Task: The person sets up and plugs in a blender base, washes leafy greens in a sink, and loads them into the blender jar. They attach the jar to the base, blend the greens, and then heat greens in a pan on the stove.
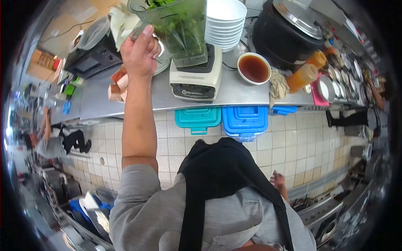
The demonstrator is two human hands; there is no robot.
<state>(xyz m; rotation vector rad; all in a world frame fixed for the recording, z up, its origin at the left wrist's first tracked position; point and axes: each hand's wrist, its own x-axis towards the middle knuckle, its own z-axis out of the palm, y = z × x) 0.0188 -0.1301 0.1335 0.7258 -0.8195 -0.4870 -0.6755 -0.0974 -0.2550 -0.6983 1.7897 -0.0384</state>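
My left hand (pixel 142 52) is closed around the handle of a clear blender jar (pixel 202 16), its thumb lying along the top of the grip. Leafy greens (pixel 178 31) fill the jar, and some poke up near its rim. Below the jar is the cream blender base (pixel 193 78) with a dark front panel; whether the jar is fully seated on it, I cannot tell. My right hand (pixel 277 180) hangs low beside my body over the tiled floor, holding nothing visible, its fingers loosely apart.
White bowls (pixel 226 21) are stacked behind the blender. A bowl of brown liquid (pixel 254 69), a cloth (pixel 277 85) and orange squeeze bottles (pixel 302 77) stand right, before a black pot (pixel 278 35). Lidded bins (pixel 245 119) sit under the counter. Another person (pixel 58 144) is far left.
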